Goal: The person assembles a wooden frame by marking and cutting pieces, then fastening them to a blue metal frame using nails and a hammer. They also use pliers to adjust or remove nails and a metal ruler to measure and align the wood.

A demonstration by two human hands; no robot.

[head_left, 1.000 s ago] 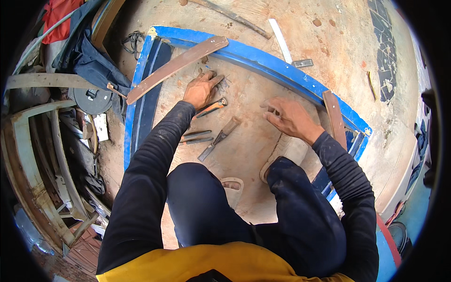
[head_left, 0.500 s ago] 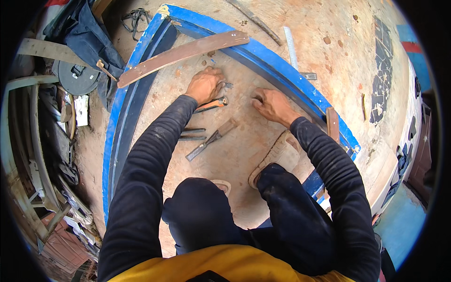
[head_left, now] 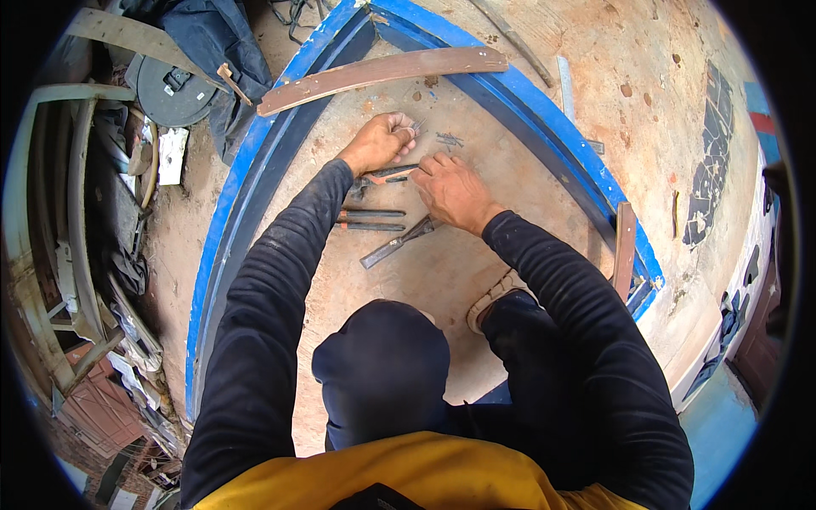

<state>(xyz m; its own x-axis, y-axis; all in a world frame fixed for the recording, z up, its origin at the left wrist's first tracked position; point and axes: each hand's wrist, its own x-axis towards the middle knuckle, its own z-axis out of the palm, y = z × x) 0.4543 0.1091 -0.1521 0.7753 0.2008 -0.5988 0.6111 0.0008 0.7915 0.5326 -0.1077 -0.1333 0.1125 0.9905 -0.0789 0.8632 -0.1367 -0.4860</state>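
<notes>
Head view: left hand [head_left: 380, 142] pinches nails [head_left: 416, 127]; right hand [head_left: 457, 192] at orange-black tool [head_left: 393, 172], grip unclear; nail pile [head_left: 449, 139] upper centre, likely for reach.

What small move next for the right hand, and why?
Probably ease the right hand forward onto the thin dark pieces on the floor: they lie just beyond it, and the left hand seems to pinch similar ones.
</notes>
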